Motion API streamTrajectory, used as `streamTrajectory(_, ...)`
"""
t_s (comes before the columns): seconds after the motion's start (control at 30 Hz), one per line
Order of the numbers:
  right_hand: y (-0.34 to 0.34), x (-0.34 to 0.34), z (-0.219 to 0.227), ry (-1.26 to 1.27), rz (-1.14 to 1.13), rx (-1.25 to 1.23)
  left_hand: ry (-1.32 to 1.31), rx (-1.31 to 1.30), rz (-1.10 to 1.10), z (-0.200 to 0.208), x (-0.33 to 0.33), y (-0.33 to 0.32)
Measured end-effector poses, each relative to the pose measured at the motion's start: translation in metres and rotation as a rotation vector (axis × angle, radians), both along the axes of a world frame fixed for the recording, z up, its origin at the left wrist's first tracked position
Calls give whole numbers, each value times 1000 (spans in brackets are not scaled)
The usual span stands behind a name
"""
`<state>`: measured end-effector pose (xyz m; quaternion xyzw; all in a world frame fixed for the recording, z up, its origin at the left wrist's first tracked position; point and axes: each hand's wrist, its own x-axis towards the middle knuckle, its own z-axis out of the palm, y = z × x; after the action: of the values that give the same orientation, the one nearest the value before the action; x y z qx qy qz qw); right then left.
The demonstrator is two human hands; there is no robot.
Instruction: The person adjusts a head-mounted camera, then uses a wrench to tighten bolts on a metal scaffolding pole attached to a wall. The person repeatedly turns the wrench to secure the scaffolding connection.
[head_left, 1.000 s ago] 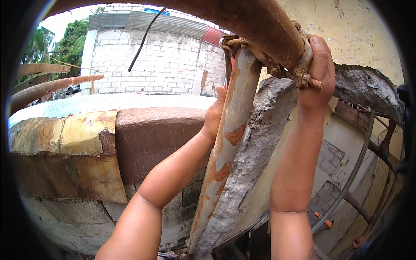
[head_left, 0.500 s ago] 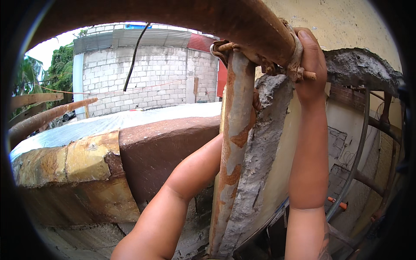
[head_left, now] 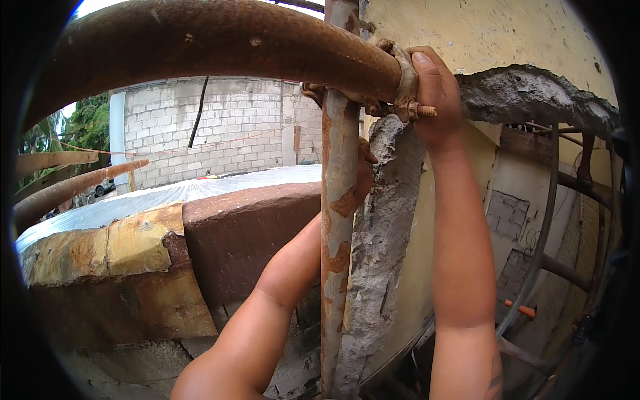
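A thick rusty scaffold pipe point(head_left: 220, 43) crosses the top of the view, with a rusty clamp point(head_left: 405, 83) near its right end. My right hand point(head_left: 437, 100) is closed round that end, right against the clamp, above its protruding bolt point(head_left: 427, 111). Below the crosswise pipe stands an upright pipe point(head_left: 339, 227) with flaking grey paint and rust. My left hand point(head_left: 363, 170) reaches behind the upright and is closed round it, a little below the joint. The upright hides part of this hand; some fingers show at its right side.
A broken concrete edge point(head_left: 380, 267) runs down beside the upright, against a yellowish wall point(head_left: 480, 33). Bent rusty sheet metal point(head_left: 127, 247) lies at left. At right are a curved metal bar point(head_left: 548, 200), more pipes, an orange object point(head_left: 520, 309) and another person's limb point(head_left: 586, 160).
In the view, the crosswise pipe and clamp have shifted left and lower, and the upright looks straighter. Both hands keep their grips.
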<state>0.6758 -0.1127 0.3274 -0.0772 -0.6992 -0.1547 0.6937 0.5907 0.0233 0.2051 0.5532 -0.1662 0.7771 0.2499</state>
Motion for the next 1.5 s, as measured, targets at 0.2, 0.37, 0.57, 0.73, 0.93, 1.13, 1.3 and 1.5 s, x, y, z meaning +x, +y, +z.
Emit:
streamTrajectory(0.2, -6, -10, 1, 42, -169, -93, 398, 26, -782, 12, -49, 7)
streamTrajectory(0.37, -7, -7, -1, 45, -205, -113, 161, -195, -443, 8, -34, -12)
streamTrajectory(0.57, -11, -9, -2, 28, -186, -141, 430, 19, -699, 6, -56, -3)
streamTrajectory(0.73, -5, -3, -2, 39, -190, -60, 340, -366, -612, -10, -88, -45)
streamTrajectory(0.93, 1, -8, 0, 44, -128, 22, 528, -588, 156, -13, -158, -91)
streamTrajectory(1.13, 1, -8, -1, 34, -76, 39, 878, -554, 875, 34, -218, -149)
streamTrajectory(1.3, 1, -10, 0, 11, -22, 43, 1094, -343, 1379, 86, -246, -178)
streamTrajectory(1.5, 4, -9, 1, 5, -16, 26, 1228, -261, 1734, 122, -237, -215)
